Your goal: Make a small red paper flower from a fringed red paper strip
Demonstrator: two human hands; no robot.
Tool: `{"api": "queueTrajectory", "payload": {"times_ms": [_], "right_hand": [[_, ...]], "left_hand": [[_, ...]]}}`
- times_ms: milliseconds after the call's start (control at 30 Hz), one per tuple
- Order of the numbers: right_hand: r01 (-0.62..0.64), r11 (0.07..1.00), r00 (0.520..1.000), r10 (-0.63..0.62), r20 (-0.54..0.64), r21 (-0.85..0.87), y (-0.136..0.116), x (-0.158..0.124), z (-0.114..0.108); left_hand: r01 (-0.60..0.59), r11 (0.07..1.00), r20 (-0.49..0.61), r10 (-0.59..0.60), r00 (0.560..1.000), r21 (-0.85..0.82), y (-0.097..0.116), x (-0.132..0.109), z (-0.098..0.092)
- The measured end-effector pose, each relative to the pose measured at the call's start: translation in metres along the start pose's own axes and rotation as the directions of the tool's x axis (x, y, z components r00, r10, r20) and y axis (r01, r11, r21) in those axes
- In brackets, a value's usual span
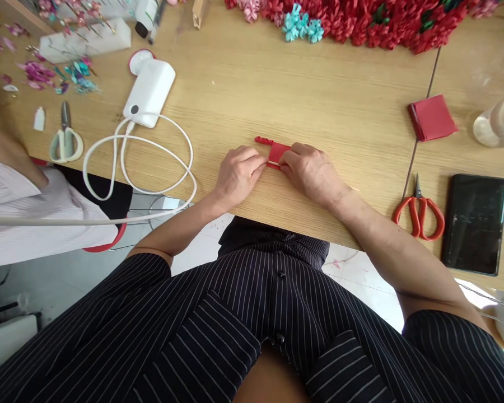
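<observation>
A small red sheet, paper or cloth, lies on the table between my hands. My left hand is closed, thumb and fingers pinching the sheet's left edge. From the other side my right hand presses bent, closed fingers onto its right part. Along the sheet's near edge shows a thin pale strip, perhaps a stick or a fold. Just beyond the sheet is a short crinkled red piece, which neither hand touches. The fingertips are partly hidden.
At right are a red stack of sheets, red-handled scissors, a black tablet-like device and a glass. Left are a white power bank with looped cable and white-handled scissors. Red flowers line the back. Another person's arm appears left.
</observation>
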State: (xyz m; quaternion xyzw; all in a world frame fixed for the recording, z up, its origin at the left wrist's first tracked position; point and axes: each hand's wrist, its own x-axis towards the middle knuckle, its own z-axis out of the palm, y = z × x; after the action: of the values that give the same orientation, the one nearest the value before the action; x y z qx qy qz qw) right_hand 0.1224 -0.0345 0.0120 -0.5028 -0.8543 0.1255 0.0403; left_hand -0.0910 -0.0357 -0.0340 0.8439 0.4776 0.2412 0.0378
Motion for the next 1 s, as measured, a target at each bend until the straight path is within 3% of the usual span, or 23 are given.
{"api": "queueTrajectory", "payload": {"times_ms": [267, 467, 833, 1000], "right_hand": [[-0.019, 1.0, 0.999, 0.018, 0.041, 0.013, 0.0, 0.001, -0.001], [0.006, 1.0, 0.996, -0.005, -0.092, 0.011, 0.007, 0.015, 0.005], [0.027, 0.999, 0.995, -0.025, -0.096, 0.019, 0.009, 0.021, 0.016], [0.029, 0.999, 0.992, -0.024, -0.122, 0.037, 0.01, 0.023, 0.019]], "left_hand": [[-0.012, 1.0, 0.044, 0.012, 0.999, -0.011, -0.003, 0.012, -0.001], [-0.033, 0.999, 0.042, 0.033, 0.999, 0.0, -0.003, 0.011, -0.002], [-0.107, 0.993, 0.073, 0.103, 0.992, 0.042, -0.002, 0.008, -0.004], [-0.055, 0.998, 0.137, 0.051, 0.989, 0.025, 0.003, 0.005, -0.007]]}}
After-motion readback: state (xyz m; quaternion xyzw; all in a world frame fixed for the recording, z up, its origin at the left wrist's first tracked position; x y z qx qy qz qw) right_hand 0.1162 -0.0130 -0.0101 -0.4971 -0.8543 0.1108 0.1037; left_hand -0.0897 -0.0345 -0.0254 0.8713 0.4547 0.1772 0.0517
